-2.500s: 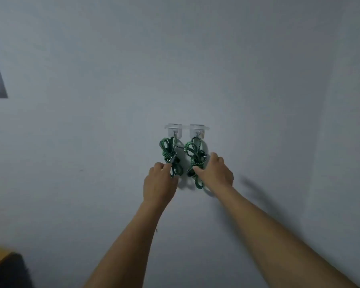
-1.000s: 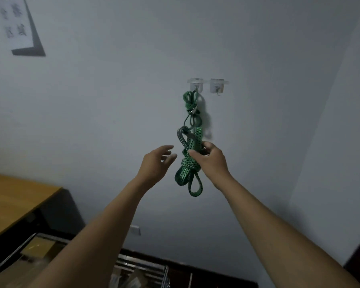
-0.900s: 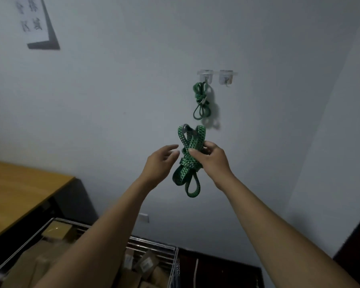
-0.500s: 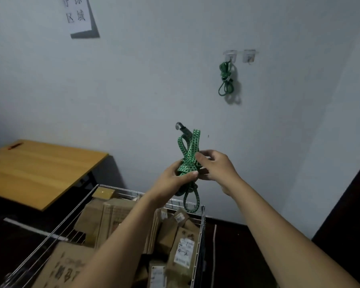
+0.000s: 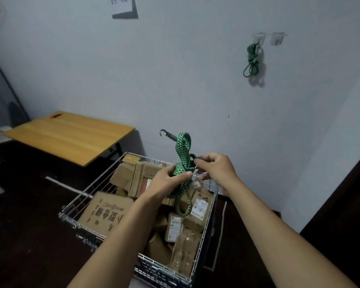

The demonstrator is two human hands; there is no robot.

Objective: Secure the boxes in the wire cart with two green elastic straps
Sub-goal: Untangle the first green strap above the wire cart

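Gripping the bundled green strap [image 5: 182, 150] between thumb and fingers, the left hand [image 5: 166, 181] holds it just above the wire cart [image 5: 87, 189] of boxes [image 5: 106, 213], while the right hand [image 5: 216, 171] pinches its right side (metal hook [image 5: 164, 133] sticking up). A wooden table [image 5: 71, 136] stands farther left, and a second green strap [image 5: 250, 61] hangs on the far wall.

Wooden table [image 5: 71, 138] left; paper sign [image 5: 123, 6] above.

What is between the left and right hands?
In the head view, the bundled green strap lies there; the left hand and the right hand both hold it.
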